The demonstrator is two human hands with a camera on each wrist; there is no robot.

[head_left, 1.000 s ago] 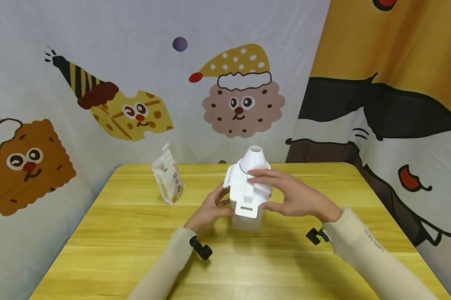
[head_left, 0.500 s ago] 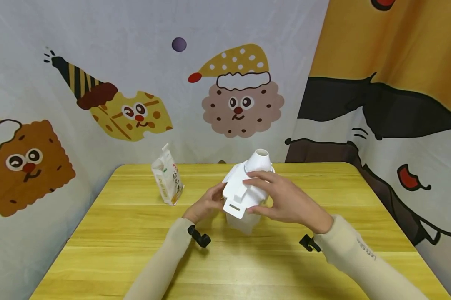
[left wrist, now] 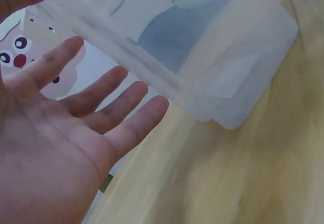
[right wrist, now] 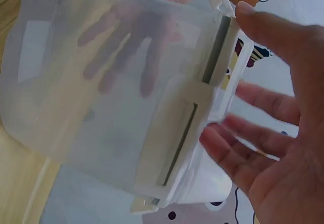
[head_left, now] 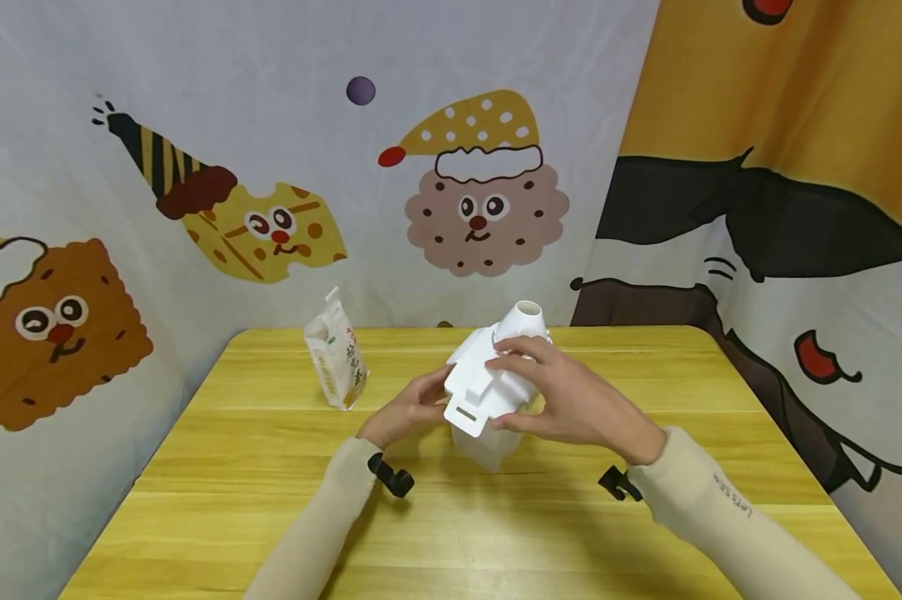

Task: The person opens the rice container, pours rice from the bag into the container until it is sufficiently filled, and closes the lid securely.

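Translucent container point(head_left: 487, 448) with a white lid point(head_left: 472, 372), held between a person's two hands, straight ahead of the body and a little right of centre. The container leans rather than standing square: its body slants below the lid, and the lid's long line runs from a round, open-ended spout point(head_left: 522, 321) at the far right to a slotted flap point(head_left: 469, 423) at the near left. Whether the base touches the table point(head_left: 436, 542) is hard to tell. Both hands are at the container, with neither plainly nearer: the left hand point(head_left: 408, 408) lies along its left side, the right hand point(head_left: 571, 404) comes over the lid from the right. The left hand's fingers are spread apart and nearly straight; the right wrist view shows them as shadows through the clear wall. The right hand holds the lid lightly between its thumb, at the flap end, and its curved fingers, which reach over the top towards the spout. Farther off to the left, well apart from both hands, a white printed bag point(head_left: 337, 354) stands upright on the table, which has a yellow wood grain. Beyond its far edge hangs a pale cloth point(head_left: 286, 83) with cartoon biscuits and cheese, turning orange and black on the right.
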